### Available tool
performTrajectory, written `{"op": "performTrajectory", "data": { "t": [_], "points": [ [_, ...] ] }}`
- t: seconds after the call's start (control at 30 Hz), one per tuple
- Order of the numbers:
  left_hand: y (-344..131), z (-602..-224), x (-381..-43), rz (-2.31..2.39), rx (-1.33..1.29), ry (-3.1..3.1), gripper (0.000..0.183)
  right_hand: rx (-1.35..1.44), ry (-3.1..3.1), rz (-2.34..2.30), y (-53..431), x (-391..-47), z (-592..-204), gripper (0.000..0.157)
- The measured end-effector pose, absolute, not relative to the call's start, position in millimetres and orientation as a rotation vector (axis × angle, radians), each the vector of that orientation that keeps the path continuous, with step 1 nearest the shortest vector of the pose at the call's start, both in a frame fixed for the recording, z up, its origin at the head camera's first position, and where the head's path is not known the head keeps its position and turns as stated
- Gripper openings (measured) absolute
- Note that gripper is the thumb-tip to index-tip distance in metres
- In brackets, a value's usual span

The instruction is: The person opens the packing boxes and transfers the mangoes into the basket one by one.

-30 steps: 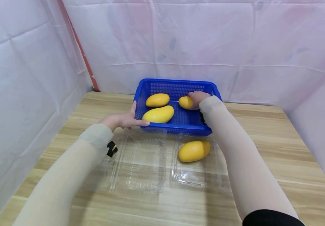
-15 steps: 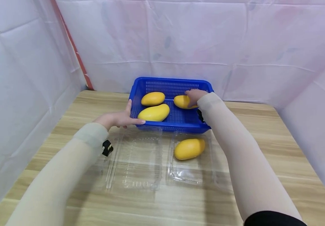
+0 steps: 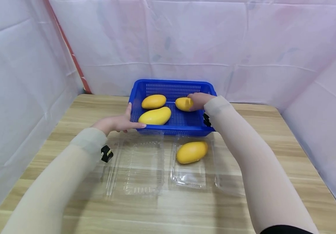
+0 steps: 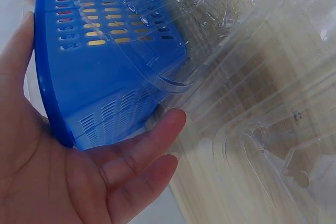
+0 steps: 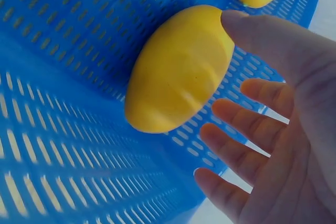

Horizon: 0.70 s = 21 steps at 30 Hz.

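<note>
My left hand rests at the near left corner of a blue plastic basket, its thumb along the front rim. In the left wrist view the fingers spread loosely beside the basket wall. Inside the basket my right hand is at a yellow mango. The thumb touches one end of it while the other fingers are spread apart beside it. Two more mangoes, a smaller one and a larger one, lie in the basket's left half.
Two clear plastic clamshell boxes lie open in front of the basket. The right box holds one mango; the left box holds nothing. White sheets wall the wooden table at the back and sides.
The head view has swung slightly, so the scene sits farther left. My right hand has shifted a little rightward on the mango; my left hand stays at the basket corner.
</note>
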<state>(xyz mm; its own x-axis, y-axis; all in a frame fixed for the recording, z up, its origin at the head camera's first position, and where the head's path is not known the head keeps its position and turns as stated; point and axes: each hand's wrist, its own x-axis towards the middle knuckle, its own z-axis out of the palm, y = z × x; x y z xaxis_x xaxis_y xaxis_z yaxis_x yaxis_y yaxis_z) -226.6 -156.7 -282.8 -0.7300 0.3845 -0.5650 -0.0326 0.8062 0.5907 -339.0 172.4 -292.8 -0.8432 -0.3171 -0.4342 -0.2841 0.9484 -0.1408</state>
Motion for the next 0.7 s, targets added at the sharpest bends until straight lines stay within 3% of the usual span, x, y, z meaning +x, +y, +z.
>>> {"op": "performTrajectory", "data": {
  "t": [0.37,0.7],
  "points": [
    [-158.3,-284.5,-227.8,0.773,0.275,2.288,0.124,-0.529,2.638,-0.09,171.6,-311.1,-262.5,0.054],
    [-155.9,-284.9,-230.1,0.79,0.268,2.276,0.123,-0.538,2.589,-0.044,177.4,-304.9,-257.3,0.065]
  ]
}}
